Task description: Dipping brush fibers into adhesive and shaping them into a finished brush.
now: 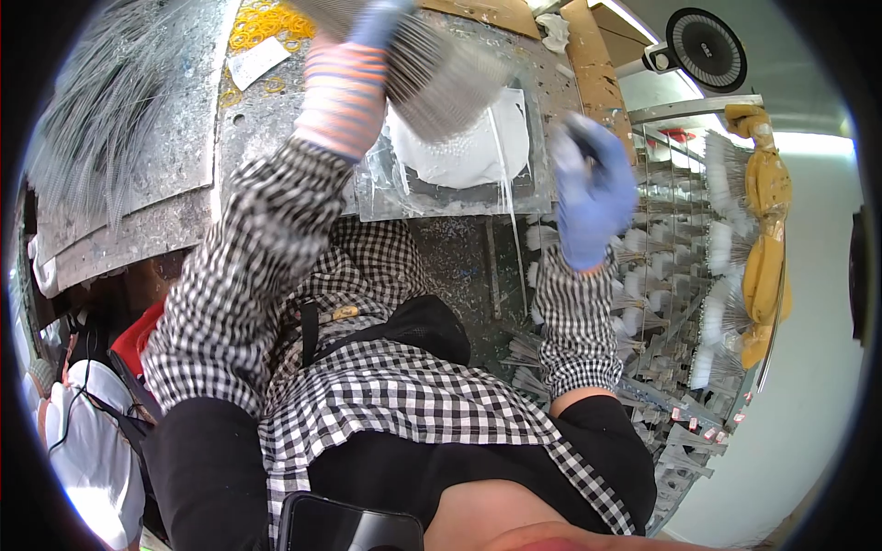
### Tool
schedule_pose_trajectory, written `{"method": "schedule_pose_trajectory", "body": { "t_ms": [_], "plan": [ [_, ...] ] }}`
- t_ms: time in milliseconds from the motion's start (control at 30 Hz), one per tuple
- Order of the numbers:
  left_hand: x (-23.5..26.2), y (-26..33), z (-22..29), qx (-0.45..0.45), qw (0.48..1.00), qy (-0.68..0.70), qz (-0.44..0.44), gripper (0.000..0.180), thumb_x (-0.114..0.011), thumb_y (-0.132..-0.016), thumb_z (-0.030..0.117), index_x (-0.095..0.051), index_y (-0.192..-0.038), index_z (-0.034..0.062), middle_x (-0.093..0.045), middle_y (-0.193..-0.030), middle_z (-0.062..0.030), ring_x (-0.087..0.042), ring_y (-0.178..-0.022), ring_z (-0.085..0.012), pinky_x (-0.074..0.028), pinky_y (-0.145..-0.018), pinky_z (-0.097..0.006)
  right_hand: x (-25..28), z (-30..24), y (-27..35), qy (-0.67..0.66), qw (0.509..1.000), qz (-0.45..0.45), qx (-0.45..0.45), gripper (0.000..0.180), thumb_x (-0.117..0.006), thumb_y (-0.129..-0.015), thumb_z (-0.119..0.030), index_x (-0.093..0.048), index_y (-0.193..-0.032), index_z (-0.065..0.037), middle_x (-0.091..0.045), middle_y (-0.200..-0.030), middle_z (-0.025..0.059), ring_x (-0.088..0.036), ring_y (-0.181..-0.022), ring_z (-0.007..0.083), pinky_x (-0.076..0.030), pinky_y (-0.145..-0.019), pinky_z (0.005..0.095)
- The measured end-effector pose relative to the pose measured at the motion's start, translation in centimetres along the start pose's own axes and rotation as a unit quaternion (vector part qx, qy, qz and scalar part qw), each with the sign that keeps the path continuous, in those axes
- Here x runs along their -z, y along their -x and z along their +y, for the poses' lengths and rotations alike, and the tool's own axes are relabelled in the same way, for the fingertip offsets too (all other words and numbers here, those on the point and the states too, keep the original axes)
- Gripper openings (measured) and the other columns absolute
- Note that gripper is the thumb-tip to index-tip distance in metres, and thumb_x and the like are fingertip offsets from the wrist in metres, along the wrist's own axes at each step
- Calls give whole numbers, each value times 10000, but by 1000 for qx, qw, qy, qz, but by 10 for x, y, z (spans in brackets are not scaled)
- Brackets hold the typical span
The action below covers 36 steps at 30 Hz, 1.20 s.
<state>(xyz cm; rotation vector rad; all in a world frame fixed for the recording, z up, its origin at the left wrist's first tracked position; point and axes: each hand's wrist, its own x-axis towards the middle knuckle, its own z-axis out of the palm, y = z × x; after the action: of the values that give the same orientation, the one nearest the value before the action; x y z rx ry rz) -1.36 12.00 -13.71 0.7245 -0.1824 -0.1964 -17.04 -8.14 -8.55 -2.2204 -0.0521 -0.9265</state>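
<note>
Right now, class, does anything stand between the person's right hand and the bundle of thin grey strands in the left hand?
Nothing visible blocks the gap between the right hand and the strand bundle in the left hand; a thin white streak shows just below it in the picture.

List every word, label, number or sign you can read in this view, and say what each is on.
I can quote no text with confidence.
Round black fan-like device: a small pale mark at its centre, too small to quote.
Small red-and-white tags at lower right: too small to read.
White slip of paper on the bench: no legible writing.
Yellow patch on the checked apron: any lettering is unreadable.
</note>
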Motion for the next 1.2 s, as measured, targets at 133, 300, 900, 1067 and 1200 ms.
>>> {"method": "schedule_pose_trajectory", "body": {
  "t_ms": [133,300,900,1067,1200],
  "plan": [
    [9,36,9,104,979,164,69,728,-495,-976,616,-486,-1414,35,-578,-1393,-121,-565,-1263,-271,-511,-1033,-440,14,-59,11,-281,945,-89,144,636,-862,-825,-281,-598,-1333,-2,-716,-1078,150,-694,-959,287,-557,-822,350],
    [14,59,4,124,926,277,223,507,-491,-1039,484,-593,-1322,76,-662,-1281,-117,-678,-1108,-269,-627,-873,-435,-11,-108,3,-467,793,-359,154,942,-870,-774,-528,-521,-1396,87,-676,-1159,251,-686,-1052,386,-581,-850,484],
    [53,66,0,109,906,347,216,406,-470,-1071,348,-627,-1302,54,-697,-1257,-113,-711,-1078,-255,-649,-849,-396,-71,-211,65,-659,619,-398,156,812,-596,-964,-544,-478,-1440,103,-569,-1354,273,-576,-1220,421,-475,-1040,489],
    [85,69,-8,99,913,394,45,415,-433,-1077,351,-619,-1324,75,-687,-1283,-89,-683,-1148,-258,-602,-944,-439,-77,-214,56,-662,607,-405,171,843,-615,-938,-574,-478,-1436,92,-570,-1340,270,-584,-1199,422,-484,-1017,486],
    [91,71,-2,-213,805,-551,60,445,-496,-1024,375,-628,-1326,76,-684,-1297,-59,-650,-1172,-269,-487,-1069,-437,-79,-213,45,-660,605,-401,193,867,-629,-917,-597,-478,-1433,83,-571,-1329,268,-591,-1183,423,-491,-1000,484]
  ]
}}
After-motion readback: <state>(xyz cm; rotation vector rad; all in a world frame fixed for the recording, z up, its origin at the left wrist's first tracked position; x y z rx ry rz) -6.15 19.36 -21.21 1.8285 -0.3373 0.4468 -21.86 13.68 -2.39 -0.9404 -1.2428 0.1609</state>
